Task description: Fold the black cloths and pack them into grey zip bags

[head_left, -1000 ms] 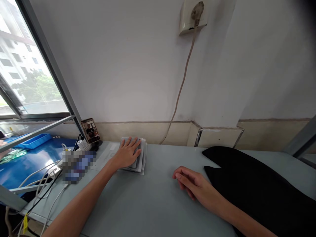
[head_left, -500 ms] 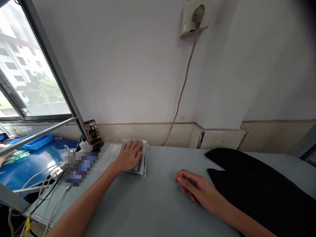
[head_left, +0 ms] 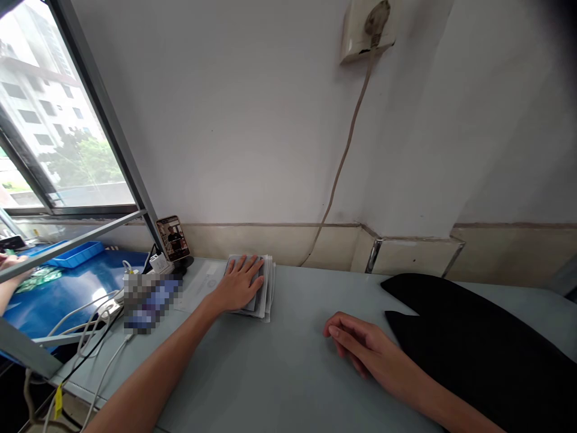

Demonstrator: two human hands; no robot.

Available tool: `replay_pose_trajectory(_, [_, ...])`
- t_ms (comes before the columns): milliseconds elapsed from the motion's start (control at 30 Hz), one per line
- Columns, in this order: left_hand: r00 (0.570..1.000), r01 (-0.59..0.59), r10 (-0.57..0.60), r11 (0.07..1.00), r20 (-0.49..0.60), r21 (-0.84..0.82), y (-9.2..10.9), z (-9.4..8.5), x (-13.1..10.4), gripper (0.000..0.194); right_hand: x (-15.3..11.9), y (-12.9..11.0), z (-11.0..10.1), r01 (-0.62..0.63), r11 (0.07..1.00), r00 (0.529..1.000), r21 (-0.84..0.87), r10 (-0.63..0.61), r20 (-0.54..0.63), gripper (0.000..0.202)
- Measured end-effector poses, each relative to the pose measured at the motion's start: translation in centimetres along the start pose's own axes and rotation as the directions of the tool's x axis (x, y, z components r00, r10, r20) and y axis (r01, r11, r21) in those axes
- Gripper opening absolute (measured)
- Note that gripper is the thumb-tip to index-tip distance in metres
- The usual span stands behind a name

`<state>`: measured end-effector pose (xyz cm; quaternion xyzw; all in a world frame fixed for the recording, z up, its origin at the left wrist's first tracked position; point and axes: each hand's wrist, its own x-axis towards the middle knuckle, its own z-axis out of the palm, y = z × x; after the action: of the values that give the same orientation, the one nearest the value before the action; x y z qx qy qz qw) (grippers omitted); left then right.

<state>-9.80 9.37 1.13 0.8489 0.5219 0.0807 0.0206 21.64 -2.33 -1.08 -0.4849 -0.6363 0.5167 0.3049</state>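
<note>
My left hand (head_left: pixel 238 287) lies flat, fingers spread, on a stack of grey and clear plastic packets (head_left: pixel 267 294). To its left is a flat clear sheet (head_left: pixel 198 282) with faint print on it. On the bare grey tabletop (head_left: pixel 265 373), my right hand (head_left: pixel 360 344) rests on its side with fingers loosely curled and the thumb against the index finger. No object shows in that hand. Just right of it lies a black cloth (head_left: pixel 469 337), with my right forearm in front of part of it.
A phone (head_left: pixel 174 238) on a stand leans near the wall, beside white chargers (head_left: pixel 159 263) and tangled cables (head_left: pixel 92 334). A pixelated patch hides something nearby. Past the metal frame (head_left: pixel 103 225), a blue tray (head_left: pixel 81 255) and another person's hand (head_left: pixel 11 261) appear. A cord (head_left: pixel 345 156) hangs from the wall socket.
The whole view has shifted slightly, so most things sit a little further right. Both my hands keep their pose and place on the table.
</note>
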Motion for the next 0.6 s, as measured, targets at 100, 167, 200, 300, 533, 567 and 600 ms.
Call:
replay_pose_trajectory(100, [1.0, -0.005, 0.005, 1.0, 0.0, -0.017, -0.22, 0.17, 0.0, 0.066, -0.02, -0.06, 0.02, 0.001, 1.0, 1.0, 0.0, -0.001, 0.005, 0.051])
replay_pose_trajectory(167, [1.0, -0.01, 0.01, 1.0, -0.011, -0.021, -0.41, 0.36, -0.01, 0.066, -0.03, -0.08, 0.04, -0.004, 1.0, 1.0, -0.001, 0.004, 0.007, 0.051])
replay_pose_trajectory(200, [1.0, -0.015, 0.014, 1.0, -0.018, -0.021, -0.52, 0.46, -0.01, 0.066, -0.03, -0.09, 0.04, -0.003, 1.0, 1.0, -0.003, 0.004, 0.009, 0.051])
replay_pose_trajectory(300, [0.999, -0.024, 0.024, 1.0, -0.025, -0.017, -0.83, 0.69, -0.06, 0.065, -0.07, -0.21, 0.02, 0.006, 1.0, 1.0, -0.015, -0.006, 0.012, 0.05])
replay_pose_trajectory(533, [1.0, -0.011, 0.01, 0.999, -0.003, -0.037, -0.46, 0.26, -0.17, 0.066, -0.15, -0.44, -0.08, -0.01, 1.0, 1.0, -0.02, 0.01, 0.016, 0.047])
replay_pose_trajectory(567, [1.0, -0.005, 0.005, 0.999, -0.005, -0.041, -0.29, 0.11, -0.18, 0.066, -0.13, -0.42, -0.09, -0.011, 1.0, 1.0, -0.014, 0.012, 0.014, 0.047])
replay_pose_trajectory(600, [1.0, 0.0, 0.0, 0.999, -0.009, -0.044, -0.12, -0.04, -0.2, 0.066, -0.12, -0.38, -0.11, -0.015, 1.0, 1.0, -0.009, 0.015, 0.012, 0.047])
